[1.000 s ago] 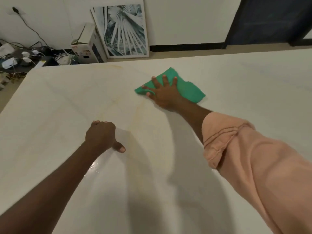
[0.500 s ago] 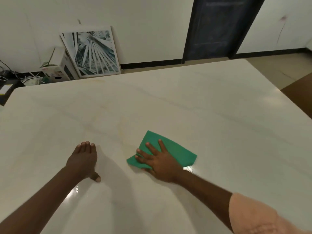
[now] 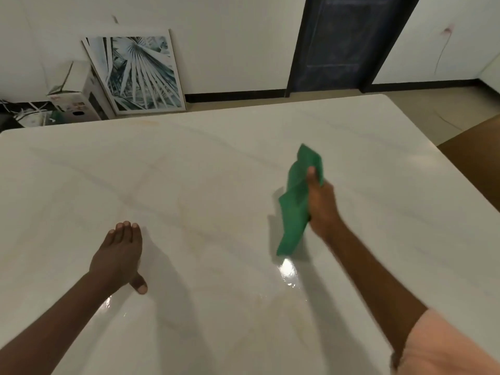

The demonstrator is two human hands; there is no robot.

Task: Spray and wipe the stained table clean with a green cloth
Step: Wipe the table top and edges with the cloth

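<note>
Half a second back, flat under a spread right palm, pressed to the desk in mid-stroke; now gathered up and lifted, bunched in the right hand [image 3: 322,201] with the thumb clamped over the top fold and the fingers curled round behind. Green cloth [image 3: 296,204] hanging crumpled and upright, lower corner dangling just above, or perhaps just brushing, the white desk [image 3: 216,171] beside a wet shiny patch [image 3: 289,272]; cannot tell which. Shifted to the right side of the surface, too, away from the middle where the wiping was going on.

Left hand [image 3: 119,255] planted much as before: palm down near the front edge, fingers straight and close together, thumb stuck out sideways, holding nothing, apparently propping the lean. More gloss of wetness just beside that wrist.

Faint yellowish streaks [image 3: 189,220] still visible across the centre, so not finished by the look of it. Lifting the cloth probably means a refold to a fresh face, or a shift to a new stretch of desk, rather than the end of the job. No spray bottle in sight. Framed palm print [image 3: 138,74] and a cardboard box [image 3: 78,96] against the far wall
</note>
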